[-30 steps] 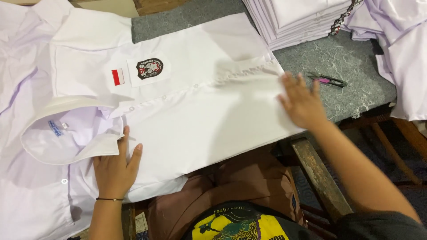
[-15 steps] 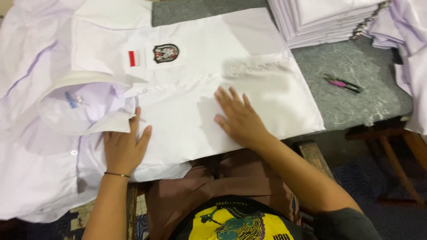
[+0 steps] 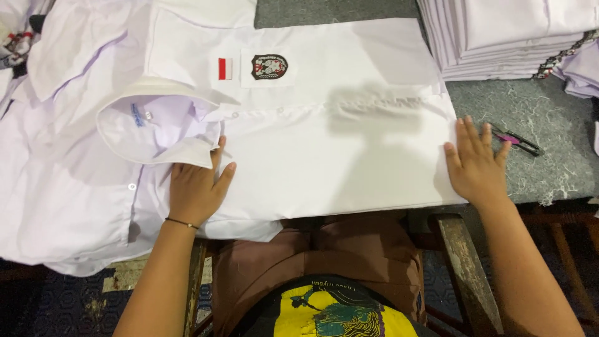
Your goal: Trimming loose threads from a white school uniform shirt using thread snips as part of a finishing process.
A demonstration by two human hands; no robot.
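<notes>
Seen from above, nearest the camera were the person's lap in brown trousers and the edge of a wooden bench (image 3: 462, 262). Just beyond, the left hand (image 3: 196, 187) lay flat, fingers loosely together and thumb spread, pressing the white shirt (image 3: 324, 156) just below its open collar (image 3: 156, 122). The right hand (image 3: 477, 165) rested flat with fingers spread apart at the shirt's hem edge, gripping nothing. The shirt lay buttoned across the grey table (image 3: 555, 168), with a red-and-white patch and a dark badge (image 3: 269, 67) on its chest. Small purple-handled snips (image 3: 518, 140) sat just beside the right fingertips; a careless sweep could snag them or knock them off. Farther back stood a stack of folded shirts (image 3: 499, 37). Uneven pressure could leave creases in the cloth.
</notes>
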